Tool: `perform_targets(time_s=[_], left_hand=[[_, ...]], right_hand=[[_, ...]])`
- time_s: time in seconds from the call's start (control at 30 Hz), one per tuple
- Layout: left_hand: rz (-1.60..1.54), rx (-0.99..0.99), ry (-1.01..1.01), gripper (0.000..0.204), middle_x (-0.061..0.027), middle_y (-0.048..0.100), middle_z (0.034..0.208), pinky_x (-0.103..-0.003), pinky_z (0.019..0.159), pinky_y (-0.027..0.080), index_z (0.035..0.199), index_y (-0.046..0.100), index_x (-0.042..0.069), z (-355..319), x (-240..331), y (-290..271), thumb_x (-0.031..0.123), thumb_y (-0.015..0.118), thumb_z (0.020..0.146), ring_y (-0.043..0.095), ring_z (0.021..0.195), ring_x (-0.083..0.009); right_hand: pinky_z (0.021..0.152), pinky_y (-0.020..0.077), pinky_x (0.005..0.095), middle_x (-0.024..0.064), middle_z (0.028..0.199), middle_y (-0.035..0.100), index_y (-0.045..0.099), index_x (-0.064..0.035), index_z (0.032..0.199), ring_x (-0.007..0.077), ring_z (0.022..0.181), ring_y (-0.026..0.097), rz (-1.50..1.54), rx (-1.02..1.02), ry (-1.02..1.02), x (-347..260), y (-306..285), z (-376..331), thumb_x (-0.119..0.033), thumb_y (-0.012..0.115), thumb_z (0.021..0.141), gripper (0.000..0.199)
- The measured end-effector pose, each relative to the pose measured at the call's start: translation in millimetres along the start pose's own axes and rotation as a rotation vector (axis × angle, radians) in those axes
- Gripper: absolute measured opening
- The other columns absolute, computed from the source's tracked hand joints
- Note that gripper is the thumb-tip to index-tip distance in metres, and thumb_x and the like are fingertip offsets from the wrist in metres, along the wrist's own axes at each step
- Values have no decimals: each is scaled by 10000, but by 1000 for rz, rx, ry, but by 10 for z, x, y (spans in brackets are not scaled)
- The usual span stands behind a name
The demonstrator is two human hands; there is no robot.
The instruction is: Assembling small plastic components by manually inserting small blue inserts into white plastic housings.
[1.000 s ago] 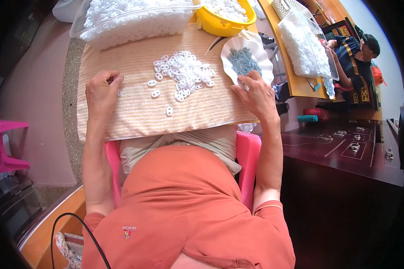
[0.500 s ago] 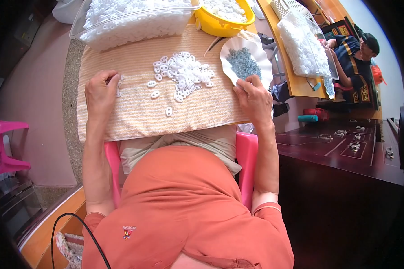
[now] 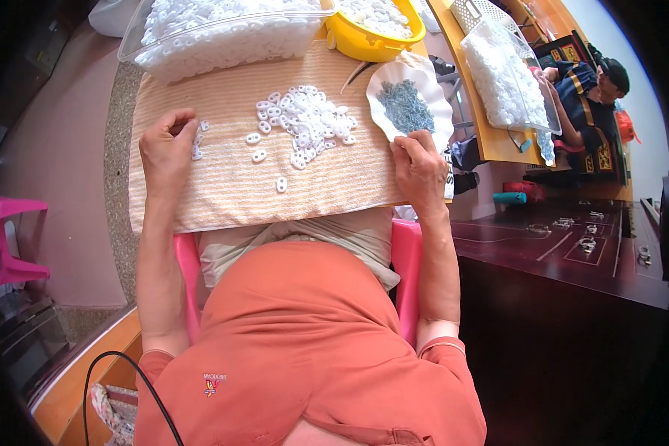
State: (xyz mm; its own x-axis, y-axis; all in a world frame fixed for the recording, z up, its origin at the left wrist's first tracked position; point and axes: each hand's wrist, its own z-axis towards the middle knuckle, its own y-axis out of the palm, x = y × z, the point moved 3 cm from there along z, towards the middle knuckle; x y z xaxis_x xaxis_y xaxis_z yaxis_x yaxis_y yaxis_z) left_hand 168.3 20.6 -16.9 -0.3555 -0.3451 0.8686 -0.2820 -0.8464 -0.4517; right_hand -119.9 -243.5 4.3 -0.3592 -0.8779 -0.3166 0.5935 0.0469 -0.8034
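Note:
My left hand [image 3: 166, 151] rests at the left of the striped towel, thumb and forefinger pinched together. Beside its fingertips lie a few small white two-holed pieces [image 3: 198, 141]; whether the pinch holds anything is too small to tell. At the right, my right hand [image 3: 421, 167] is closed in a pinch by the near rim of a white scalloped dish [image 3: 438, 111]. Whatever its fingertips hold is hidden. Small blue-grey translucent pieces [image 3: 405, 106] fill the middle of the dish. Between my hands lies a heap of white oval two-holed pieces [image 3: 308, 123], with several loose ones nearby.
Behind the heap stand a clear bin [image 3: 230, 52] of white pieces and a yellow basin [image 3: 372, 48]. A thin dark-tipped tool [image 3: 357, 74] lies by the dish. At another table on the right, a person [image 3: 583, 93] sits near a second clear bin [image 3: 505, 82].
My left hand has shifted slightly left, uncovering more of the small white pieces beside it. My right hand has drawn back a little from the blue-grey pieces, toward the dish's near rim.

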Motion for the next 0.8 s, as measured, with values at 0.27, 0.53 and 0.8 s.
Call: perform_targets(time_s=[0.27, 0.53, 0.8], left_hand=[[-293, -61, -23, 182, -30, 660, 792, -214, 651, 493, 1011, 674, -17, 12, 82, 109, 40, 680, 839, 605, 710, -85], [-471, -231, -170, 162, -55, 665, 785, -221, 624, 516, 985, 676, -26, -95, 77, 179, 74, 683, 857, 620, 674, -104], [-682, -494, -311, 206, -87, 673, 898, -234, 709, 554, 1044, 637, -47, -345, 403, 359, 53, 660, 864, 660, 780, -130]], right_hand=[[548, 505, 363, 102, 830, 617, 664, -44, 865, 266, 624, 644, 146, 21, 100, 69, -66, 19, -89, 678, 818, 67], [546, 501, 308, 118, 844, 613, 662, -5, 888, 214, 615, 629, 320, 69, 179, 54, -66, 9, -78, 688, 822, 102], [560, 490, 275, 117, 859, 615, 675, 9, 897, 177, 633, 616, 455, 115, 245, 75, -103, 14, -71, 688, 820, 112]])
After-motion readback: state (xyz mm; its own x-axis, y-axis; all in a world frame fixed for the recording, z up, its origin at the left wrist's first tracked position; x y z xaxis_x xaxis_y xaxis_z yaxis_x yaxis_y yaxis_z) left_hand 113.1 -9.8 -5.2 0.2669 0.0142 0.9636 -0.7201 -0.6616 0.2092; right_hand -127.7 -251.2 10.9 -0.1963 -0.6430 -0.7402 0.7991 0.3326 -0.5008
